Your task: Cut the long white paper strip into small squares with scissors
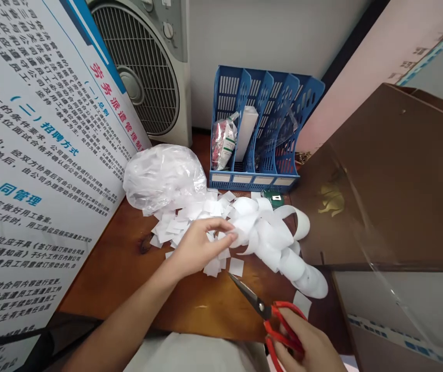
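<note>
Around the glossy brown bench (201, 307), a printed board (50, 144) lines the left edge, a grey fan (139, 77) stands past the far left corner, a blue file rack (254, 187) sits at the far edge, and a brown box (361, 206) borders the right. Loops of white strip (275, 235) spread toward that right edge; the left grip (196, 250) pinches their inner end, above small white pieces (167, 226). By the near edge, the right grip (312, 341) is wrapped around red-handled scissors (260, 307), blades apart from the strip.
</note>
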